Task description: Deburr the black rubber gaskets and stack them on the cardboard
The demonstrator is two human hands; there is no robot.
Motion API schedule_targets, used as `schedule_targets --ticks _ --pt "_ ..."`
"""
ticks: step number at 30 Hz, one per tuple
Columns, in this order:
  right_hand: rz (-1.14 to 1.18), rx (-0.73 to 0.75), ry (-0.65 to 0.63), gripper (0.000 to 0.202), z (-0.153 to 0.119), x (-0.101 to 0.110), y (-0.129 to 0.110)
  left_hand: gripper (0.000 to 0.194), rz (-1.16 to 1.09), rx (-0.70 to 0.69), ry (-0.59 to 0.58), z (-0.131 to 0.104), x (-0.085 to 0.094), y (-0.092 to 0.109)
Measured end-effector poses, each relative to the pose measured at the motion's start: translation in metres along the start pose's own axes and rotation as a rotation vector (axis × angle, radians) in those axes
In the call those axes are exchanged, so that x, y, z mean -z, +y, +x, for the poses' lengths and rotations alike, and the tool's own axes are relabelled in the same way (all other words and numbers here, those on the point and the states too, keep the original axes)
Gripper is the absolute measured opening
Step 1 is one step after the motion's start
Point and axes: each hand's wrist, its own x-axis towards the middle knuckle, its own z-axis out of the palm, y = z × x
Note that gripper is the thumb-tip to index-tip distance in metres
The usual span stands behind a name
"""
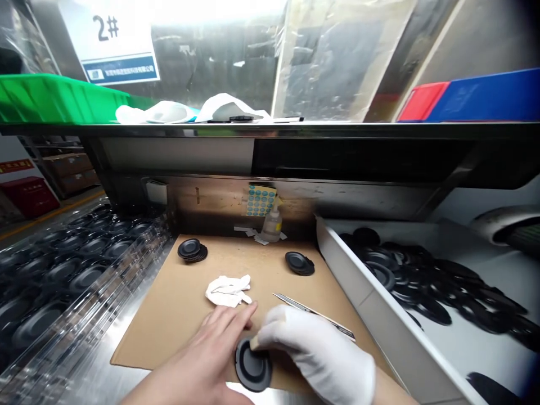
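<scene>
A round black rubber-like disc (252, 368) with a raised rim is at the front edge of the cardboard, between my hands. My right hand (316, 351), in a white glove, has its fingers pinched together at the disc's upper rim. Bare, my left hand (206, 354) lies along the disc's left side with its fingers stretched out; whether it presses on the disc I cannot tell. Beyond my fingers is a crumpled white cloth or glove (228, 290). A pair of metal tweezers (314, 312) lies just past my right hand, partly behind it.
Small stacks of black discs stand at the cardboard's (147, 315) back left (192, 250) and back right (300, 262). A white bin (371, 315) of loose discs is right; clear trays (109, 281) of discs are left. A bottle (272, 225) stands behind, under a shelf (270, 131).
</scene>
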Motion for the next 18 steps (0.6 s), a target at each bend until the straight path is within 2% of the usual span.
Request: schedule_targets --ticks 3,6,8,10,14,18 --pt "0.005 0.04 -0.048 0.03 0.003 -0.004 0.0 0.121 0.003 0.02 0.055 0.002 -0.003 0.001" --pt "-0.066 0.025 -0.014 0.027 -0.019 -0.016 0.009 0.116 -0.022 0.029 0.064 0.004 -0.005 0.004" --pt "-0.151 0.009 -0.037 0.024 -0.033 -0.023 0.014 0.118 -0.051 0.02 0.067 0.005 -0.005 0.005" --pt "-0.182 -0.002 -0.054 0.022 -0.037 -0.025 0.017 0.119 -0.074 0.013 0.073 0.004 -0.004 0.004" --pt "-0.049 -0.025 0.039 0.018 -0.027 -0.023 0.029 0.118 -0.065 0.04 0.09 0.003 -0.005 0.001" --pt "0.03 -0.042 0.086 0.027 -0.05 -0.04 0.047 0.12 -0.076 0.037 0.094 0.004 -0.006 0.003"
